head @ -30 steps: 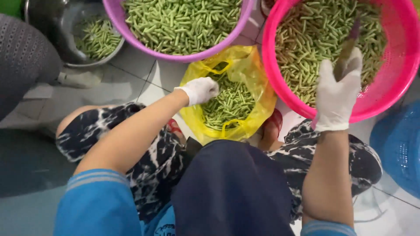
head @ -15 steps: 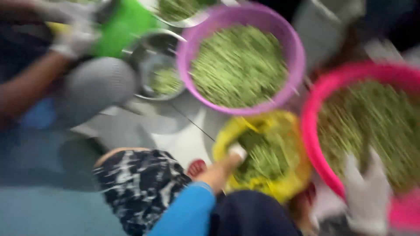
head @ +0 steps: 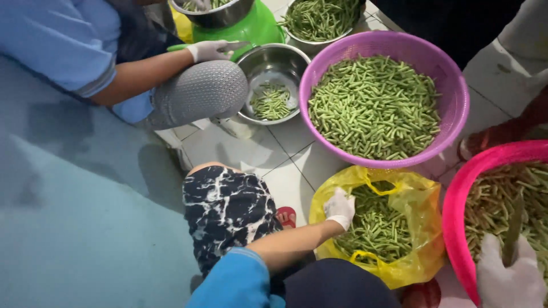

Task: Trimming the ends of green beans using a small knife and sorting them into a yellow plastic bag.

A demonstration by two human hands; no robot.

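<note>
The person crouches on the tiled floor (head: 285, 154) among baskets of cut green beans, both hands in white gloves. The right hand (head: 510, 276) is closed round the lower end of a long green pod (head: 514, 228), or so it looks; I cannot rule out some other thin piece. It sits over the pink basket (head: 456, 211). The pod stands nearly upright out of the fist, its long axis running away from the person and its free tip leaning slightly to the right over the pale beans below.

The left hand (head: 340, 208) rests at the near-left rim of the yellow bag (head: 422, 251), fingers curled down toward the cut beans (head: 377, 228) inside. Whether they pinch anything or only lie on the plastic I cannot tell. The bag sits just left of the right hand, touching the pink basket.

To my eye the step in hand is handling pods one at a time between basket and bag. A next move would call for the left hand to come over to the pod's free end, keeping its length steady.

Beyond the left hand stands a purple basket (head: 451, 102), heaped full. Farther off a co-worker's hand (head: 208, 50) hovers by a steel bowl (head: 274, 63).
</note>
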